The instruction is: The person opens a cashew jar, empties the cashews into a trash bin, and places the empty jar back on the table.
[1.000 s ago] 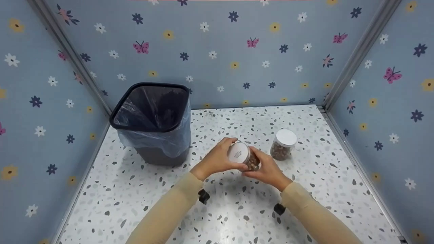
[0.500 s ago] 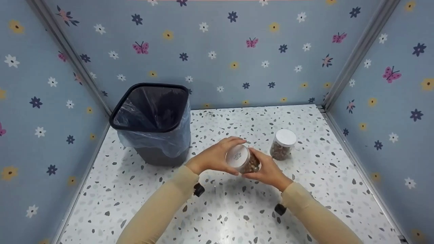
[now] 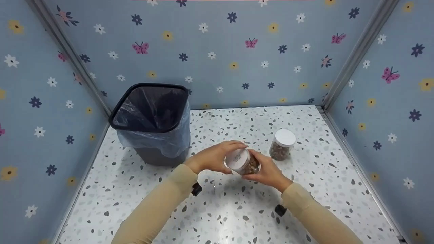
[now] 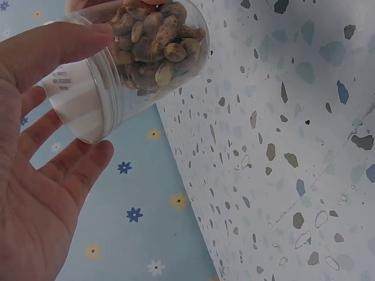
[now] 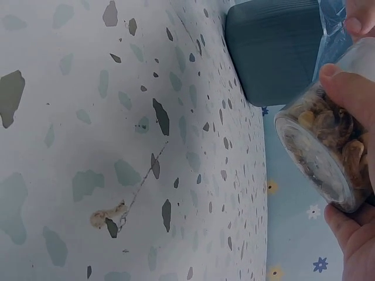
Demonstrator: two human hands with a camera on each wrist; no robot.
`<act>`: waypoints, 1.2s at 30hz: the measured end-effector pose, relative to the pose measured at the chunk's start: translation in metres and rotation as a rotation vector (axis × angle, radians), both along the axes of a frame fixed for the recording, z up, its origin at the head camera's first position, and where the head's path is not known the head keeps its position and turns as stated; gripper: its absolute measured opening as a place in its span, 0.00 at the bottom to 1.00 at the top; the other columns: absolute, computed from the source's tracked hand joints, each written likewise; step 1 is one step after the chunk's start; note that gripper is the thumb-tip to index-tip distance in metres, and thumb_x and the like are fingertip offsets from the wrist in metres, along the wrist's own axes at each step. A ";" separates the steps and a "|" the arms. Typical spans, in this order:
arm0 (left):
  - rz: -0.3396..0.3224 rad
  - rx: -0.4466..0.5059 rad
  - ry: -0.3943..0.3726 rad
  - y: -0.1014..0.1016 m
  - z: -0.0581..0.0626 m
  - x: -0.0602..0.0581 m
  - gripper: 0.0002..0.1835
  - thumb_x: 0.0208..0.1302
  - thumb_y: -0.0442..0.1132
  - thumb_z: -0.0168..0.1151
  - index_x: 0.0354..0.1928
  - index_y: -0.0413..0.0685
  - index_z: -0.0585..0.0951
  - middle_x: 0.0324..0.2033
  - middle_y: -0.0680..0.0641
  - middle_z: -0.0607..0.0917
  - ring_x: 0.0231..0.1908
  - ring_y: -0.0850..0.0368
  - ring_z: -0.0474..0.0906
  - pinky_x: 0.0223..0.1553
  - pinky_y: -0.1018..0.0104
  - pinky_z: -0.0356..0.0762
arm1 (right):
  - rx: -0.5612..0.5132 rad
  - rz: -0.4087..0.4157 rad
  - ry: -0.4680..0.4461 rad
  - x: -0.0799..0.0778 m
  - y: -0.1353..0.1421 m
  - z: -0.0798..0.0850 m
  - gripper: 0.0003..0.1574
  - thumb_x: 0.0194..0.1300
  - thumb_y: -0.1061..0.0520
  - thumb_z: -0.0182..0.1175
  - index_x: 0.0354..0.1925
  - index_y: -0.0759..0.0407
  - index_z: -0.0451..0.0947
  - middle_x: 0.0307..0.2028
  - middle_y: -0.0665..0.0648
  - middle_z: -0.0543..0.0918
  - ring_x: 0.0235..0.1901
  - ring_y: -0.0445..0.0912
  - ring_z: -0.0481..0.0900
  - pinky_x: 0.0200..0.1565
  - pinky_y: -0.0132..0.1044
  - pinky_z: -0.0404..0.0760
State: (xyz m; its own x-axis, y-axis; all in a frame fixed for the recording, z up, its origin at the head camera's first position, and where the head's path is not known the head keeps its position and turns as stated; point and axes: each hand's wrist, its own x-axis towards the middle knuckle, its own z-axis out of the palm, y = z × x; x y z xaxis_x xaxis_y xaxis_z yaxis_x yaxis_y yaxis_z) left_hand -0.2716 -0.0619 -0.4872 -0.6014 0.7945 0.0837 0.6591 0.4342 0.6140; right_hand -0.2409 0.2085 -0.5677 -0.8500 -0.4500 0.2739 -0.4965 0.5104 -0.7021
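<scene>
A clear jar of brown, nut-like pieces is held tilted above the speckled table, its white lid facing left. My right hand grips the jar's body near the base, thumb on the near side. My left hand is curled round the lid; in the left wrist view its thumb lies over the rim and its fingers bend round the far side. Printed text shows on the lid, which sits on the jar. Right of the hands a second, similar jar stands upright with a white lid.
A dark bin lined with a bluish plastic bag stands at the left of the speckled white table. Flower-patterned walls enclose the back and both sides, with metal strips at the corners.
My left hand has turned round the lid, its thumb drawing back toward the lid's near left edge and its wrist shifting left. My right hand keeps its grip on the jar almost unmoved.
</scene>
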 end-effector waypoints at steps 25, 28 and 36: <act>0.072 0.033 0.015 -0.001 -0.004 0.002 0.51 0.53 0.39 0.87 0.79 0.43 0.73 0.74 0.43 0.79 0.73 0.45 0.76 0.73 0.51 0.78 | -0.007 0.018 -0.038 0.000 -0.004 0.006 0.60 0.53 0.52 0.87 0.78 0.60 0.70 0.71 0.61 0.82 0.68 0.56 0.82 0.71 0.54 0.81; 0.090 0.046 0.005 -0.001 -0.005 0.003 0.51 0.53 0.40 0.88 0.79 0.43 0.73 0.73 0.43 0.80 0.72 0.46 0.77 0.71 0.52 0.80 | -0.002 0.018 -0.021 0.000 -0.004 0.005 0.60 0.54 0.51 0.86 0.78 0.62 0.69 0.70 0.61 0.82 0.67 0.56 0.83 0.69 0.54 0.83; 0.143 0.088 -0.027 -0.001 -0.009 0.004 0.51 0.51 0.41 0.89 0.78 0.42 0.74 0.70 0.43 0.83 0.66 0.47 0.81 0.64 0.47 0.85 | -0.006 0.007 -0.002 0.000 -0.006 0.003 0.59 0.53 0.55 0.87 0.77 0.63 0.70 0.68 0.61 0.83 0.65 0.54 0.83 0.66 0.55 0.85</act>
State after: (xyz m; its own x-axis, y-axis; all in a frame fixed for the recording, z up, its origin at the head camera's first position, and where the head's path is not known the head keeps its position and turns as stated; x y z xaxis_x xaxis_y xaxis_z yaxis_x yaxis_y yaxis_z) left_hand -0.2671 -0.0632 -0.4960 -0.7106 0.6913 0.1308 0.5771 0.4663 0.6705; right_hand -0.2408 0.2028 -0.5645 -0.8471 -0.4548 0.2750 -0.4990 0.5025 -0.7060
